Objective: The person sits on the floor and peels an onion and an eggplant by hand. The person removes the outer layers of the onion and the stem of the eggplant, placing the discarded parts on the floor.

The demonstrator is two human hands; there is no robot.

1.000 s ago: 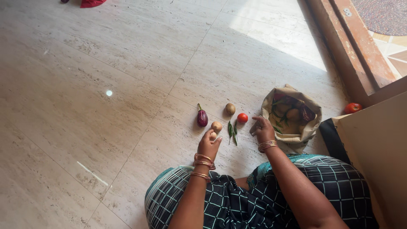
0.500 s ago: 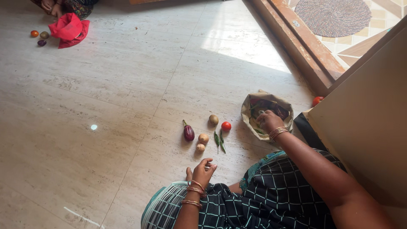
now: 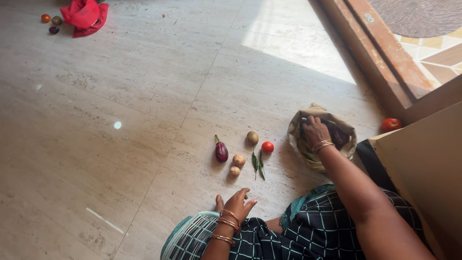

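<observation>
— Where are your hands right now?

— My right hand (image 3: 315,130) is down inside the cloth bag (image 3: 346,150), fingers curled among the greens and dark vegetables in it. Whether they have closed on anything I cannot tell; the bag's rolled rim hides the tips. My left hand (image 3: 239,203) rests loose on my knee, fingers slack, holding nothing.

— And what lies beside the bag?

— To the left of the bag, on the stone floor (image 3: 144,96), a small row: a red tomato (image 3: 267,147) nearest the bag, a potato (image 3: 252,137) just beyond it, two green chillies (image 3: 258,163), two pale onions (image 3: 237,163), and a purple brinjal (image 3: 221,151) farthest out. Another tomato (image 3: 390,124) sits on the bag's far side, by the door frame (image 3: 380,53).

— What might go wrong?

— I think the bag is soft and slumped; if I tug upward one-handed, it could tip and spill toward the row. The round things could roll on this smooth floor if I knock them. A hard grab could also bruise whatever soft thing lies under my fingers.
</observation>
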